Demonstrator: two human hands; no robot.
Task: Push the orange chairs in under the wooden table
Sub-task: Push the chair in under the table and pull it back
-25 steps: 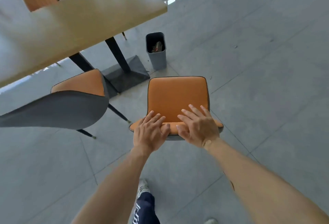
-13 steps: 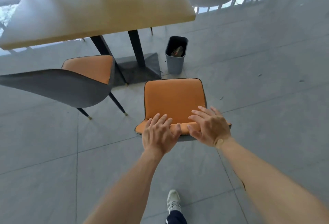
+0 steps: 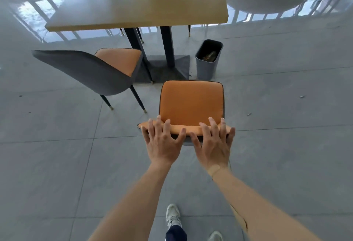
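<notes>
Orange chair sits under both palms, its seat pointing away toward the wooden table. Left hand and right hand lie spread over its backrest's top edge, fingers draped, not clenched. Padded yet stiff, it probably slides easily on smooth tiles; beyond the right hand's fingertips, a grey bin looks close to its path.

Single view only, head-worn wide-angle, no second camera to overlap. Looks forward and steeply down from standing height. Both forearms enter from bottom edge; left hand and right hand near frame centre, close to lens. Shoe on floor at bottom centre, directly below camera. Wooden table fills top centre, near edge facing camera, far edge cut off. Strong barrel distortion: floor tile lines and window bars bend toward corners.
</notes>
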